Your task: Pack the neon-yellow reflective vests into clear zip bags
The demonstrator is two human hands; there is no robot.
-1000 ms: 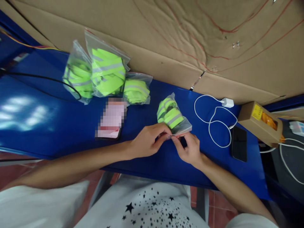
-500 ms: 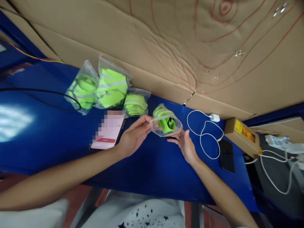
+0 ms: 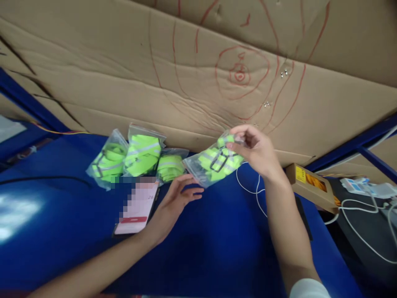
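My right hand (image 3: 257, 151) pinches the top edge of a clear plastic bag (image 3: 214, 163) stuffed with neon-green reflective straps and lifts it above the blue table (image 3: 217, 248). My left hand (image 3: 173, 203) is open below the bag's lower left corner, fingers spread, touching or almost touching the plastic. Three more bags of the same green straps (image 3: 139, 157) lean in a row against the cardboard wall (image 3: 186, 70) just left of the lifted bag.
A phone with a pink screen (image 3: 136, 209) lies by my left wrist. White charger cable (image 3: 251, 186) loops behind my right forearm. A brown cardboard box (image 3: 312, 186) with a yellow label sits at the right, with more white cables (image 3: 366, 211) beyond it.
The bag passed from my left hand to my right, which raised it toward the row of bags. My left hand let go and opened beneath it. The view tilted upward.
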